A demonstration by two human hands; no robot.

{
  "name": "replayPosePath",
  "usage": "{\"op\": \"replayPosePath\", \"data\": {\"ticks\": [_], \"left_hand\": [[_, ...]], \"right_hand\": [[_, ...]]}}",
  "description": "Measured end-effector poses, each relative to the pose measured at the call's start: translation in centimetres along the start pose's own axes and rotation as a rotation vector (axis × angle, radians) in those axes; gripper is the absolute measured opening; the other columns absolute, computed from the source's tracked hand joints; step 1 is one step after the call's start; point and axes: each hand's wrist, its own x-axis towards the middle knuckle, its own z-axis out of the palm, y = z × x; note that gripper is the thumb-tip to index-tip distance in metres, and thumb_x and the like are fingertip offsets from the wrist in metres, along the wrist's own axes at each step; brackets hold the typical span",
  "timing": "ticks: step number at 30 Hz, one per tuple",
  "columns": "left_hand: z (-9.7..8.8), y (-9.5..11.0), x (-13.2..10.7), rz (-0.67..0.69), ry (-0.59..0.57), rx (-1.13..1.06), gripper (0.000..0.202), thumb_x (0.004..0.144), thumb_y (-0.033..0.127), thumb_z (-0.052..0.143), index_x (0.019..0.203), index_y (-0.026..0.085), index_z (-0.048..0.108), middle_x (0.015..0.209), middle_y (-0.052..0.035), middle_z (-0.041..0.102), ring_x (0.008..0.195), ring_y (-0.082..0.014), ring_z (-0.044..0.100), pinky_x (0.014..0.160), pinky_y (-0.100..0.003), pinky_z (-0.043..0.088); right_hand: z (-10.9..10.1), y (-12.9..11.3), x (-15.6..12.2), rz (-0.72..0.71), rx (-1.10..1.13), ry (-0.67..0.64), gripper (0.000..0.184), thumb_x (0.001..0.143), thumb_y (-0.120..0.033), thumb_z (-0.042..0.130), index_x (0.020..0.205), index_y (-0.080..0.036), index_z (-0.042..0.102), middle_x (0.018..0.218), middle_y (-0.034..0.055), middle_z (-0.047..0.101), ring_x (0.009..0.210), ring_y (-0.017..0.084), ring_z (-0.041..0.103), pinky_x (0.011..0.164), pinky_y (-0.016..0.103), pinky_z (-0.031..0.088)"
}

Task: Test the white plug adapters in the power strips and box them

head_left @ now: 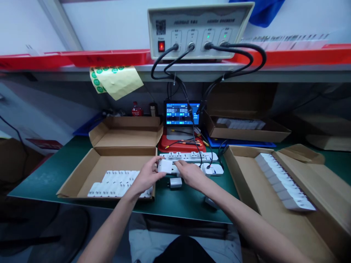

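Observation:
My left hand (146, 178) is closed, thumb and fingers gripping a white power adapter (165, 166) over the front power strip. Close to its right, my right hand (189, 174) has its fingers bent together at the front power strip (212, 169); what they hold, if anything, is hidden. Behind it lies another white power strip (187, 157) with several sockets. A loose white charger (176, 183) lies on the green table just below my hands, its prongs to the left. Under my right forearm, another pale block (211, 202) is partly covered.
At left stands an open cardboard box (79, 171) with rows of white adapters. Another box (246, 175) at right holds a row of white units. A lit screen (182, 114) stands behind a red tray (164, 143). Black cables hang from the tester (197, 33) on the shelf.

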Motion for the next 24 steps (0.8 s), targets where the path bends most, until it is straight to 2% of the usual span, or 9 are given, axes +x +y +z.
{"op": "replayPosePath", "data": {"ticks": [3, 6, 9, 13, 17, 21, 24], "left_hand": [[0.2, -0.7, 1.3, 0.084, -0.017, 0.310, 0.054, 0.086, 0.024, 0.080, 0.139, 0.025, 0.071, 0.131, -0.0082, 0.072, 0.094, -0.0213, 0.071, 0.087, -0.035, 0.062], [1.0, -1.0, 2.6, 0.124, -0.072, 0.538, 0.048, 0.089, 0.022, 0.079, 0.137, 0.024, 0.073, 0.135, -0.0112, 0.073, 0.117, -0.0305, 0.073, 0.109, -0.044, 0.060], [1.7, -1.0, 3.5, 0.110, -0.146, 0.670, 0.046, 0.093, 0.022, 0.077, 0.139, 0.021, 0.072, 0.137, -0.0144, 0.075, 0.131, -0.0341, 0.071, 0.119, -0.046, 0.055], [2.2, -1.2, 4.5, 0.083, -0.199, 0.804, 0.044, 0.094, 0.022, 0.076, 0.137, 0.020, 0.071, 0.139, -0.0166, 0.075, 0.129, -0.0347, 0.073, 0.115, -0.043, 0.055], [2.8, -1.9, 4.9, 0.087, -0.231, 0.873, 0.040, 0.094, 0.021, 0.077, 0.133, 0.019, 0.073, 0.132, -0.0191, 0.077, 0.121, -0.0367, 0.076, 0.106, -0.043, 0.057], [3.3, -2.2, 4.9, 0.109, -0.218, 0.889, 0.036, 0.089, 0.019, 0.081, 0.125, 0.021, 0.075, 0.126, -0.0177, 0.079, 0.116, -0.0370, 0.077, 0.103, -0.042, 0.056], [3.3, -1.9, 5.0, 0.123, -0.219, 0.924, 0.034, 0.086, 0.019, 0.085, 0.119, 0.021, 0.077, 0.124, -0.0174, 0.079, 0.118, -0.0384, 0.077, 0.106, -0.044, 0.056]], "right_hand": [[-0.5, 0.1, -0.6, -0.024, 0.024, 0.030, 0.046, 0.101, -0.019, 0.064, 0.147, -0.025, 0.062, 0.158, 0.0175, 0.068, 0.106, 0.032, 0.082, 0.084, 0.039, 0.062], [-1.1, 0.7, -2.0, -0.028, 0.035, 0.122, 0.058, 0.101, -0.024, 0.071, 0.157, -0.030, 0.058, 0.172, 0.0160, 0.057, 0.112, 0.032, 0.081, 0.088, 0.041, 0.065], [-1.8, 1.9, -4.1, -0.049, 0.090, 0.227, 0.046, 0.105, -0.031, 0.070, 0.151, -0.029, 0.064, 0.164, 0.0151, 0.064, 0.120, 0.031, 0.079, 0.095, 0.041, 0.065], [-2.2, 4.5, -7.4, -0.035, 0.187, 0.335, 0.030, 0.109, -0.037, 0.065, 0.136, -0.027, 0.073, 0.139, 0.0133, 0.078, 0.119, 0.030, 0.077, 0.097, 0.042, 0.063], [-2.0, 7.8, -9.9, 0.068, 0.225, 0.378, 0.028, 0.111, -0.046, 0.061, 0.121, -0.027, 0.078, 0.124, 0.0129, 0.083, 0.109, 0.032, 0.077, 0.091, 0.041, 0.060], [-1.3, 11.1, -10.5, 0.188, 0.205, 0.345, 0.028, 0.109, -0.048, 0.063, 0.100, -0.025, 0.078, 0.102, 0.0116, 0.084, 0.090, 0.030, 0.076, 0.078, 0.038, 0.054], [-0.5, 12.5, -9.8, 0.224, 0.227, 0.326, 0.023, 0.105, -0.044, 0.067, 0.100, -0.025, 0.079, 0.101, 0.0113, 0.084, 0.090, 0.030, 0.077, 0.076, 0.037, 0.052]]}}
